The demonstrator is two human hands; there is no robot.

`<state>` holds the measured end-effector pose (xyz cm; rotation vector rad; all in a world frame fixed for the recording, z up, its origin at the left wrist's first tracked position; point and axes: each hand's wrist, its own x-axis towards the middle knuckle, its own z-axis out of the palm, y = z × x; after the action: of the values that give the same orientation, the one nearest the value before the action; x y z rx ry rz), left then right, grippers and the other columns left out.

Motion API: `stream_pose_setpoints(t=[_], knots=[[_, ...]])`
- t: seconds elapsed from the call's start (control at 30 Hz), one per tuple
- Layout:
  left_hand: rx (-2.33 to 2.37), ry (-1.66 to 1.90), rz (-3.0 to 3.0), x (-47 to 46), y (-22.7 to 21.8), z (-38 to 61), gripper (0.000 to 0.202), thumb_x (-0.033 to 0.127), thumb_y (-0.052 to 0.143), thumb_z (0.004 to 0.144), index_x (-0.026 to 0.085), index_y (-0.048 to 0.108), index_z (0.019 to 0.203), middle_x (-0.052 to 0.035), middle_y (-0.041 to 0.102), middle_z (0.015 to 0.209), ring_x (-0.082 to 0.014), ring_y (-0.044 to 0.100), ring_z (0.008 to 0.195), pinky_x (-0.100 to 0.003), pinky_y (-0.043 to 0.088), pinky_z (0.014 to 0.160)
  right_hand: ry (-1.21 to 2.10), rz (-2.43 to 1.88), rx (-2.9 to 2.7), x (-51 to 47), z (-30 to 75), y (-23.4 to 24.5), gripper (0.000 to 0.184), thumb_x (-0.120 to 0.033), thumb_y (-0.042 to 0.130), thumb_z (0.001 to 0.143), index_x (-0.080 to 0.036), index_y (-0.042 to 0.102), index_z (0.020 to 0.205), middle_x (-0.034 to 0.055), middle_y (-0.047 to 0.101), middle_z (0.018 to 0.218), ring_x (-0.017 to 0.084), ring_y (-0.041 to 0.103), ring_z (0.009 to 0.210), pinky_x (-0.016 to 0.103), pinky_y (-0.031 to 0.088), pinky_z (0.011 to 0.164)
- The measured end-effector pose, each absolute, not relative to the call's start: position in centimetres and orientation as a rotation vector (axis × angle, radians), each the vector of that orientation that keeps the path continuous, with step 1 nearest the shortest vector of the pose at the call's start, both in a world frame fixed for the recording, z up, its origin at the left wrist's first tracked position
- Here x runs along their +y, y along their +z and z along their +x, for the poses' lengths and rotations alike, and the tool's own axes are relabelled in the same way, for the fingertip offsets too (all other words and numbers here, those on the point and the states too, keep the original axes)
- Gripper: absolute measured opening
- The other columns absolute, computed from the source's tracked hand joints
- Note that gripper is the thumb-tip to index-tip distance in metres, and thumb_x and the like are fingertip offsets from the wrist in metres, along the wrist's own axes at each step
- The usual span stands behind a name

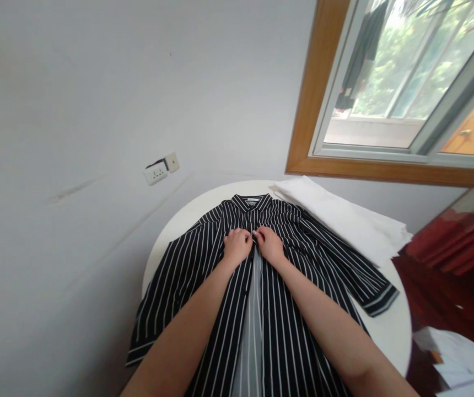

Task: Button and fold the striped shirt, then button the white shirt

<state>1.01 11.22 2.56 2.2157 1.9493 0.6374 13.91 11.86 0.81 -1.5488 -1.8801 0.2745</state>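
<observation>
A black shirt with white stripes (195, 259) lies face up on a round white table (400, 336), its collar toward the wall and its sleeves spread to both sides. Below the chest its front hangs apart, and the paler inside shows through the gap. My left hand (237, 245) pinches the left front edge at chest height. Close beside it, my right hand (269, 244) is closed on the opposite front edge. Any button between the fingertips is too small to make out.
Folded white cloth or sheeting (340, 218) lies at the table's back right, next to the right sleeve. A wall socket (155, 173) is at the left. A wood-framed window (386, 170) stands behind. White material (464, 355) lies low at the right, near a red curtain (447, 237).
</observation>
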Motion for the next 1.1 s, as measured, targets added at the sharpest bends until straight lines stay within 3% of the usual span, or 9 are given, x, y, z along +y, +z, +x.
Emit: stream_pose_setpoints(t=[0.3,0.43,0.57,0.67,0.8,0.9,1.1], knots=[[1.937,0.696,2.175,11.3,2.5,0.9,0.019,0.028,0.048,0.083,0.022,0.064,0.092,-0.0051,0.061,0.098,-0.0222,0.052,0.098,-0.034,0.040,0.083,0.487,-1.498,-1.760,12.6,14.6,0.5,0.029,-0.038,0.048,0.087,-0.018,0.063,0.072,0.0014,0.062,0.073,0.012,0.056,0.069,0.021,0.041,0.064],[1.853,0.817,2.218,11.5,2.8,0.1,0.022,0.015,0.051,0.076,0.021,0.061,0.095,-0.0039,0.062,0.091,-0.0189,0.054,0.094,-0.031,0.040,0.087,0.747,-1.393,-1.688,12.9,15.1,0.3,0.024,-0.032,0.044,0.087,-0.018,0.063,0.086,0.0019,0.063,0.077,0.009,0.055,0.052,0.020,0.043,0.048],[1.662,0.824,2.199,11.5,3.8,-0.6,0.020,0.013,0.048,0.077,0.019,0.063,0.091,-0.0030,0.065,0.085,-0.0149,0.059,0.083,-0.025,0.043,0.079,0.794,-1.357,-1.651,12.7,16.0,1.3,0.021,-0.025,0.045,0.084,-0.018,0.061,0.094,0.0016,0.064,0.080,0.008,0.054,0.045,0.020,0.043,0.042],[1.598,0.659,2.140,11.1,4.9,-0.8,0.017,0.016,0.051,0.078,0.019,0.065,0.086,-0.0020,0.068,0.082,-0.0138,0.061,0.077,-0.024,0.045,0.072,0.739,-1.375,-1.789,11.6,16.9,2.3,0.018,-0.019,0.047,0.081,-0.018,0.062,0.090,-0.0003,0.062,0.074,0.008,0.053,0.047,0.020,0.045,0.046],[1.562,0.526,2.191,9.3,6.0,-1.3,0.015,0.017,0.053,0.076,0.020,0.067,0.083,-0.0012,0.068,0.080,-0.0139,0.062,0.075,-0.023,0.044,0.070,0.486,-1.397,-2.090,9.0,17.7,3.2,0.010,-0.014,0.058,0.076,-0.018,0.065,0.082,0.0003,0.060,0.073,0.012,0.057,0.068,0.024,0.046,0.068],[1.494,0.492,2.236,7.2,6.0,-1.6,0.015,0.017,0.052,0.077,0.019,0.066,0.082,-0.0011,0.067,0.078,-0.0137,0.060,0.073,-0.024,0.044,0.071,0.312,-1.439,-2.204,7.0,17.9,3.5,0.008,-0.021,0.062,0.077,-0.017,0.067,0.082,0.0038,0.061,0.081,0.015,0.055,0.079,0.027,0.043,0.078],[1.603,0.594,2.337,3.9,4.3,-0.6,0.011,0.024,0.055,0.081,0.018,0.063,0.086,-0.0051,0.062,0.088,-0.0165,0.057,0.085,-0.028,0.043,0.080,0.047,-1.674,-2.186,4.5,16.6,3.3,0.025,-0.037,0.059,0.082,-0.016,0.068,0.091,0.0107,0.060,0.093,0.022,0.051,0.094,0.032,0.040,0.082]])
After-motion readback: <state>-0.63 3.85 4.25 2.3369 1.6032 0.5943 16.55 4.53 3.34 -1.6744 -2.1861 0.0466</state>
